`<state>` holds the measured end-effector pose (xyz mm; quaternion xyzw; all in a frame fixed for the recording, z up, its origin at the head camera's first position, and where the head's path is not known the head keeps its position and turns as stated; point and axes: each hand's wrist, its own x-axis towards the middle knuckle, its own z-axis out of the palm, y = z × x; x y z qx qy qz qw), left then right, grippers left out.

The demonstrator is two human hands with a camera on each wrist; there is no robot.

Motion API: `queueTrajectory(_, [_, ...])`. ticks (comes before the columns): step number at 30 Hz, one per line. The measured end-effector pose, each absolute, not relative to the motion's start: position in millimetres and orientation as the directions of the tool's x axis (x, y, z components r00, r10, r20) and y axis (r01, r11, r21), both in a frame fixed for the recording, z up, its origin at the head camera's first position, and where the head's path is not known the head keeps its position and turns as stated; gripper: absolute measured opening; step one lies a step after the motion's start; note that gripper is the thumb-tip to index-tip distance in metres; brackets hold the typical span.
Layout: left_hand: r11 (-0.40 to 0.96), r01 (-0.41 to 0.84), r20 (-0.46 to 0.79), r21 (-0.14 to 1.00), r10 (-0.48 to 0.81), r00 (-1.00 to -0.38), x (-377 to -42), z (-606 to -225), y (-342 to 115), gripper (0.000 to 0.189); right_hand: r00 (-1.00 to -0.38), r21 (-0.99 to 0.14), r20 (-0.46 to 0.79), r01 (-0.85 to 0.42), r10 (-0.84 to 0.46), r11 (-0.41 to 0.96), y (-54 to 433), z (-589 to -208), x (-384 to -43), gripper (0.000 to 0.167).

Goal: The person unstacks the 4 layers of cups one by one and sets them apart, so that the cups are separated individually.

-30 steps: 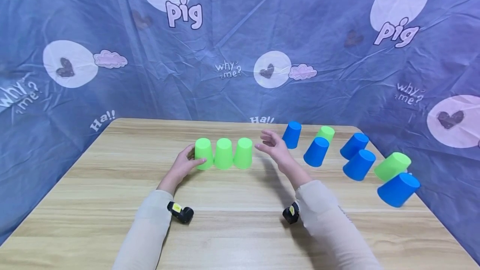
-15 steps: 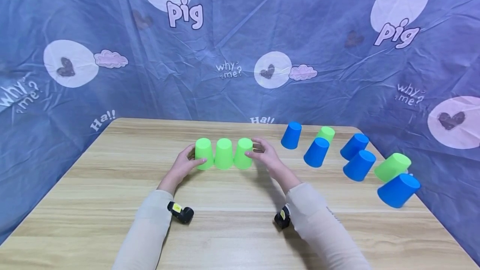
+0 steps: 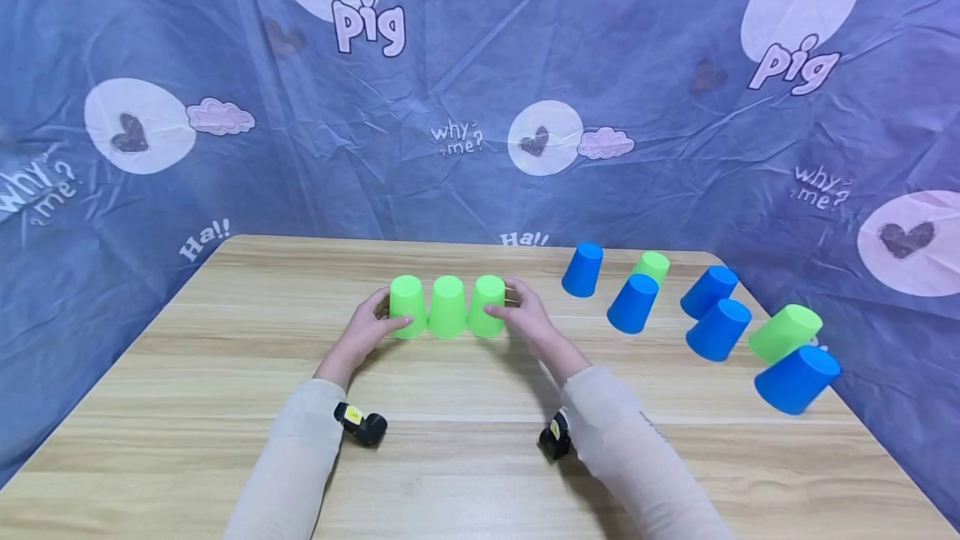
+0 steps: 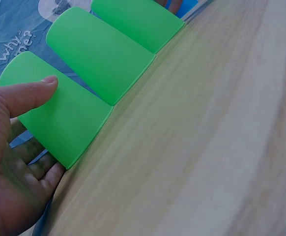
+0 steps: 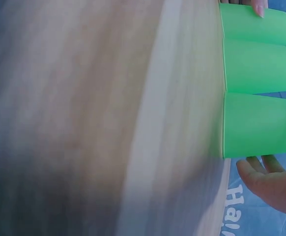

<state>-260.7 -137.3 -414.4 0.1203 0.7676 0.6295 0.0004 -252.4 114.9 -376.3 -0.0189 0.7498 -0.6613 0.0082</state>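
Note:
Three green cups stand upside down in a row, rims touching or nearly so: a left cup point(image 3: 408, 302), a middle cup point(image 3: 447, 307) and a right cup point(image 3: 486, 294). My left hand point(image 3: 367, 329) holds the left cup, its thumb across the front and its fingers around the outer side, as the left wrist view also shows. On the other end, my right hand point(image 3: 531, 322) holds the right cup, thumb on the front. In the right wrist view its fingers point(image 5: 273, 164) lie along that cup's outer side; the thumb is out of sight there.
To the right stand several upturned blue cups, among them a near blue cup point(image 3: 797, 382) and a far blue cup point(image 3: 582, 271). Two more green cups, a near one point(image 3: 786, 333) and a partly hidden one point(image 3: 651, 265), stand among them. A printed blue cloth point(image 3: 480, 65) hangs behind the wooden table point(image 3: 450, 473).
My right hand has moved left from beside the row to the right cup and taken hold of it. The left hand and the three green cups have stayed put.

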Motion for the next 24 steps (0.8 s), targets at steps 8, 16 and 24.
queueTrajectory(8, [0.200, 0.100, 0.064, 0.975, 0.178, -0.982, -262.2, -410.2, -135.3, 0.063, -1.000, -0.990, -0.004, 0.005, 0.006, 0.144, 109.6, -376.5, -252.8, 0.055])
queueTrajectory(16, [0.208, 0.110, 0.072, 0.972, 0.181, -0.981, -262.1, -410.4, -136.2, 0.063, -1.000, -0.987, -0.022, 0.024, 0.016, 0.156, 107.2, -376.4, -252.4, 0.053])
queueTrajectory(24, [0.198, 0.105, 0.069, 0.974, 0.181, -0.981, -263.2, -411.5, -135.4, 0.062, -1.000, -0.986, -0.019, 0.022, 0.020, 0.163, 108.8, -378.2, -253.0, 0.052])
